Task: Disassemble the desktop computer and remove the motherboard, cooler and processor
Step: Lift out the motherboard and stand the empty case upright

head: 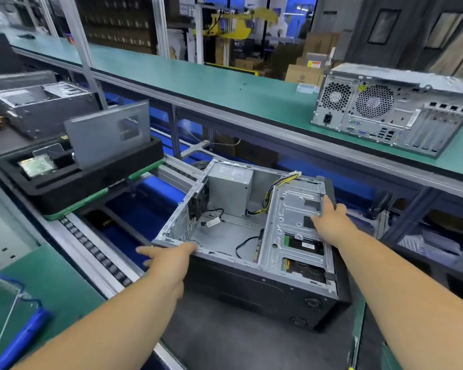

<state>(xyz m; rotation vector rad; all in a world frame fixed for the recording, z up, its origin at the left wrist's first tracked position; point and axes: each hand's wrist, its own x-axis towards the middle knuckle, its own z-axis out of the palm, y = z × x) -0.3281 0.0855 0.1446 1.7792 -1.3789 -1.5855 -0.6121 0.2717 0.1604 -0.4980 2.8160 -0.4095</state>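
Open case (225,236) lies on its side on a dark mat (225,343), open face up, straddling the conveyor edge. Left hand (169,259) at the near-left rim, fingers extended and pressed flat along the edge, not curled. Right hand (329,222) laid on the drive cage (297,220), thumb over the case's far-right rim; whether the other fingers are wrapped round it cannot be told. Inside: power supply (231,188) in the far corner, yellow-black wires (275,190), rear fan (198,198), loose black cables (243,244) on the bare floor panel (no board visible there). A second tower (390,113) stands on the green shelf (198,76) behind. A black tray (91,182) with a grey panel (107,134) sits to the left.
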